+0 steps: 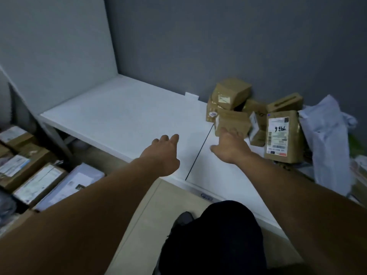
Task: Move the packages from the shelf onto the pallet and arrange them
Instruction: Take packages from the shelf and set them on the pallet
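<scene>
Right hand (230, 147) and left hand (161, 150) reach across a flat white shelf (119, 112) toward a heap of brown cardboard parcels (230, 92).

The right grip is released, its fingers stretched to the near face of a small brown cardboard box (236, 120) at the front of the heap. The left grip is loose too, over bare shelf, holding nothing. Right of the small box stands a tall brown cardboard parcel with a white printed label (282, 135), then a crumpled white plastic mailer bag (325, 139). Lower left, labelled cardboard boxes (37, 181) lie side by side.
</scene>
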